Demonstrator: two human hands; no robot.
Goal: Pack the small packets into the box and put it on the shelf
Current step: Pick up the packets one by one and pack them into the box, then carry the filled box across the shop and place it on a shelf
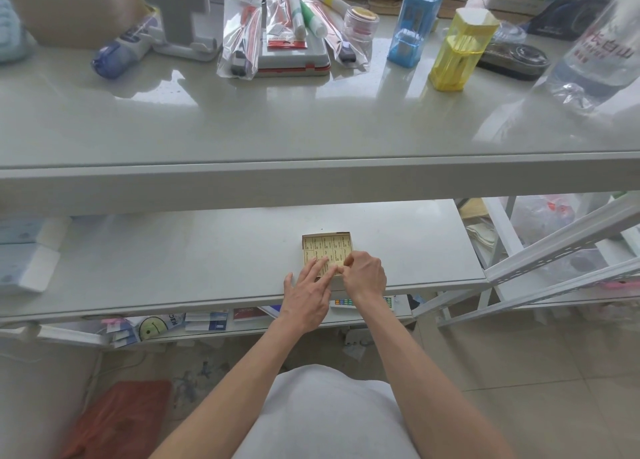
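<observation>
A small open cardboard box [304, 241] sits on the middle shelf [173, 268], near its front edge. Pale yellow small packets [329, 247] fill it in rows, lying flat. My left hand [306, 294] rests at the box's near side with fingers spread, fingertips pressing on the packets. My right hand [365, 276] is at the box's near right corner, thumb and forefinger pinched on a packet there. The near part of the box is hidden by both hands.
The top shelf [311, 129] above holds a yellow case [457, 50], a blue case [414, 25], a water bottle [595, 43], bagged pens [242, 32] and a cardboard carton [69, 5]. Blue and white boxes [27, 254] lie at the middle shelf's left. Slanted metal rails [561, 254] stand right.
</observation>
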